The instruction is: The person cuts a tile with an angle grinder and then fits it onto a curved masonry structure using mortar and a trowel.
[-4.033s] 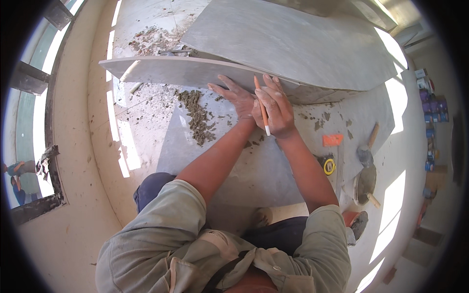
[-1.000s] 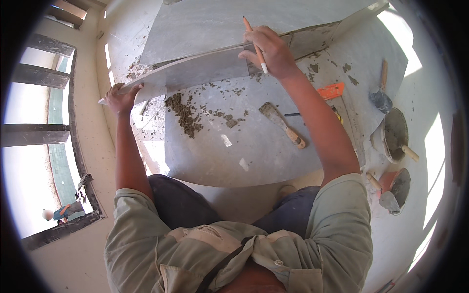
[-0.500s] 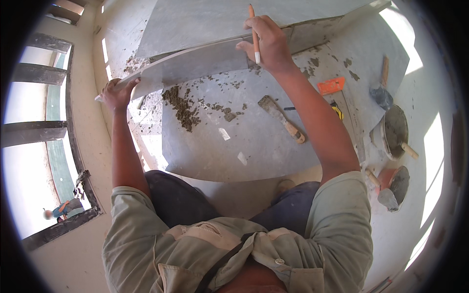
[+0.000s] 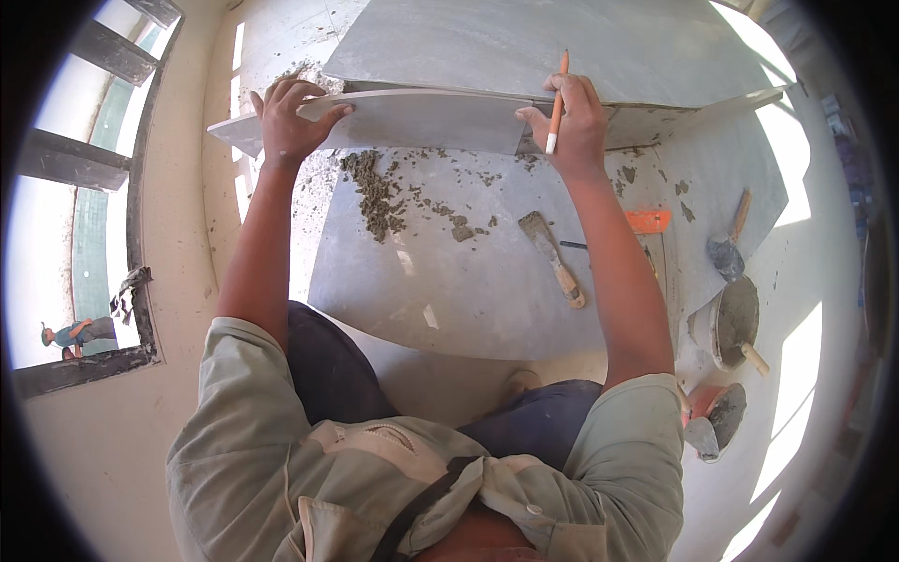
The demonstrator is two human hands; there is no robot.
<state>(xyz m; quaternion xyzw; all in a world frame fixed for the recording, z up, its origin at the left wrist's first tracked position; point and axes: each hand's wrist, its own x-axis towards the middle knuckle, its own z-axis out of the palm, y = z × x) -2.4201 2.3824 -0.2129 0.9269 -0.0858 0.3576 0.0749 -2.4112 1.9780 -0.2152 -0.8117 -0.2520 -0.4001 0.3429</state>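
A long grey tile strip (image 4: pixel 421 120) stands on edge along the front of a raised grey slab (image 4: pixel 524 47), its left end jutting past the slab's corner. My left hand (image 4: pixel 292 120) grips its upper edge left of the middle, thumb on the near face and fingers over the top. Near the strip's right end is my right hand (image 4: pixel 579 126), closed round an orange pencil (image 4: pixel 559 98) with a white end. That hand's thumb reaches toward the strip; whether it presses on it I cannot tell. Another grey strip (image 4: pixel 646 125) continues along the slab to the right.
Crumbled mortar (image 4: pixel 375 199) lies on the lower grey slab (image 4: pixel 449 300), with a wooden-handled scraper (image 4: pixel 552 259) and a dark thin stick (image 4: pixel 573 244). To the right are an orange tool (image 4: pixel 648 221), a trowel (image 4: pixel 729 248) and two mortar buckets (image 4: pixel 735 323). A person (image 4: pixel 80 332) shows through the window.
My left hand has shifted inward along the strip from its left end. The strip now runs straighter along the slab's front. My right hand keeps the pencil. The whole view has turned a little.
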